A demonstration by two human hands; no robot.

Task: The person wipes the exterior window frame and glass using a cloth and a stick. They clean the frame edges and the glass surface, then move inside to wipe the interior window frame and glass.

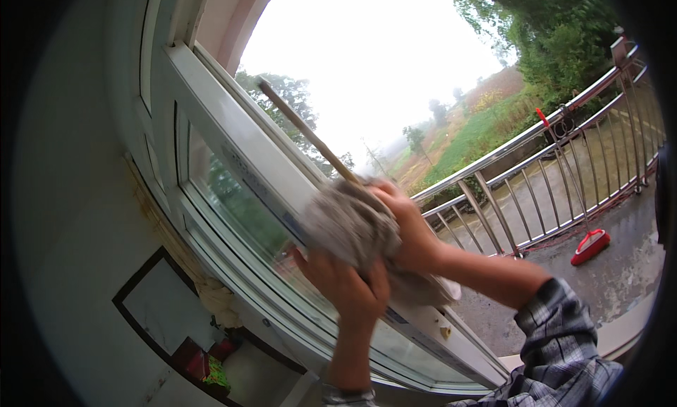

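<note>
A bunched grey cloth [349, 222], blurred by motion, lies against the white frame [238, 126] of a glazed door or window panel. My right hand [410, 222] grips the cloth from its right side. From under the cloth's top, beside my right fingers, a thin wooden stick [309, 134] slants up to the left; its lower end is hidden. My left hand [344, 285] holds the cloth from below, thumb and fingers spread around its lower edge. A loose fold of cloth hangs below my right wrist. Behind my left hand is the panel's glass pane [238, 200].
A small yellow metal fitting [446, 332] sits low on the frame. Outside, a stainless steel railing [478, 182] edges a wet concrete floor [560, 290]. A red broom [591, 246] leans on the railing. At lower left are a tied curtain [217, 301] and a dark-edged board [153, 296].
</note>
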